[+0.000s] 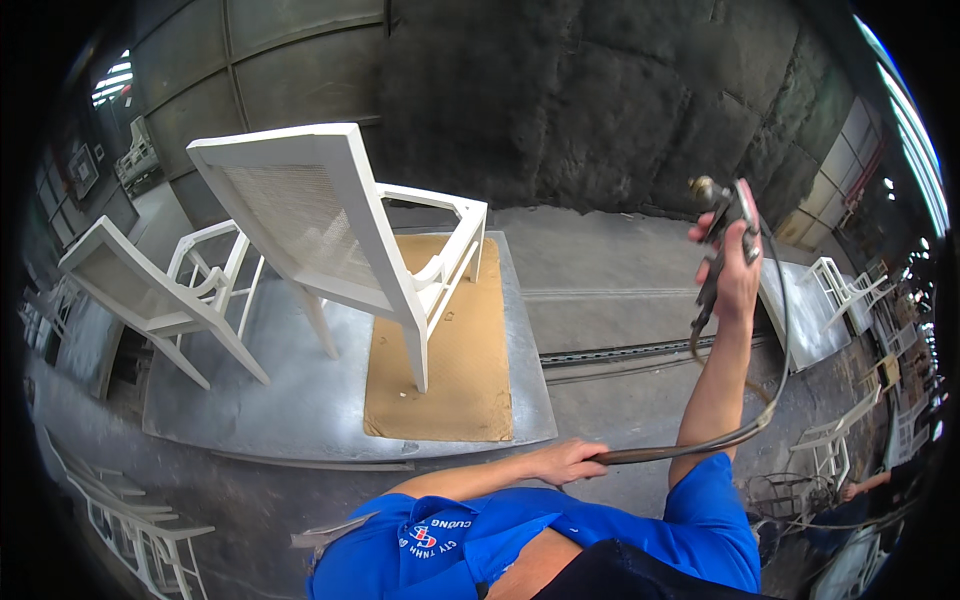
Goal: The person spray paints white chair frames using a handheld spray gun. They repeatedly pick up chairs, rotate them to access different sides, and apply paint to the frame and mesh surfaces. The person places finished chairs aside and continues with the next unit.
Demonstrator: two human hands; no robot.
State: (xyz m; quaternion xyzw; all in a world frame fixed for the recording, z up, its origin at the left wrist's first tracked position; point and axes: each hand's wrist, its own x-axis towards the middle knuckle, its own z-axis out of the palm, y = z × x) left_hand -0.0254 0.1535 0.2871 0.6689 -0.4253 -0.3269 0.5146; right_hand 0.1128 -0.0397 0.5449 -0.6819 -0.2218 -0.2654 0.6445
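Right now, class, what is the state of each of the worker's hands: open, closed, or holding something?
Left hand: closed, holding the dark hose.
Right hand: closed, holding the spray gun.

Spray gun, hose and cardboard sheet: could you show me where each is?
Spray gun (735, 212), head view: on its dark body.
Hose (655, 455), head view: on its dark lower stretch.
Cardboard sheet (468, 365), head view: on its bare brown surface.

Workshop: furniture spraying
Spray gun (742, 203): held aloft, hose (690, 447) attached
Metal platform (280, 420): white chair (295, 215) on cardboard (460, 370) near right edge
Floor (600, 245): chain track (640, 353)
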